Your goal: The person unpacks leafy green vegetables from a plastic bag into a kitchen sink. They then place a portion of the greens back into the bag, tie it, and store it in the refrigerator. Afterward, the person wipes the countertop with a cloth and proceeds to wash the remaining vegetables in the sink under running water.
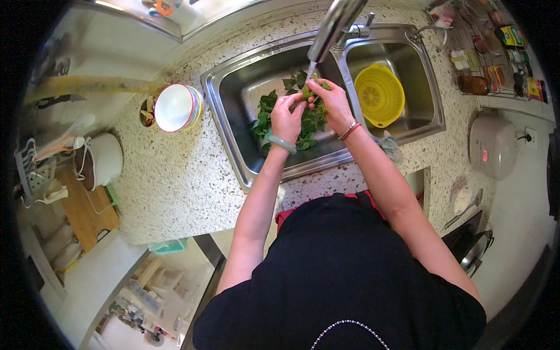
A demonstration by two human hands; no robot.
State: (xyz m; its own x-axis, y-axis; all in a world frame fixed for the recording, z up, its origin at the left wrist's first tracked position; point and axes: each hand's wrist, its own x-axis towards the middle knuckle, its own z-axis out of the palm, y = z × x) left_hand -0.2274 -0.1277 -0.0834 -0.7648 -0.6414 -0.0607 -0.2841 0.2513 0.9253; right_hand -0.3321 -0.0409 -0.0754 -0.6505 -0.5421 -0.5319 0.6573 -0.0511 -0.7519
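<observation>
Both my hands are close together over the left basin of the steel sink [231, 137], under a running faucet [326, 35]. My left hand [287, 116], with a pale green bangle at the wrist, has its fingers pinched on a green leaf. My right hand [332, 104], with a red band at its wrist, is closed on a leafy green stem [311, 92] beside it. Below them in the basin lies a loose heap of leafy greens [266, 111], partly hidden by my hands. A thin stream of water falls next to my fingertips.
A yellow colander [379, 95] sits in the right basin. Stacked bowls [174, 108] stand left of the sink on the speckled counter [169, 186]. A grey cloth [389, 147] lies by the sink's front edge. At right are a rice cooker [492, 147] and a rack of jars [496, 73].
</observation>
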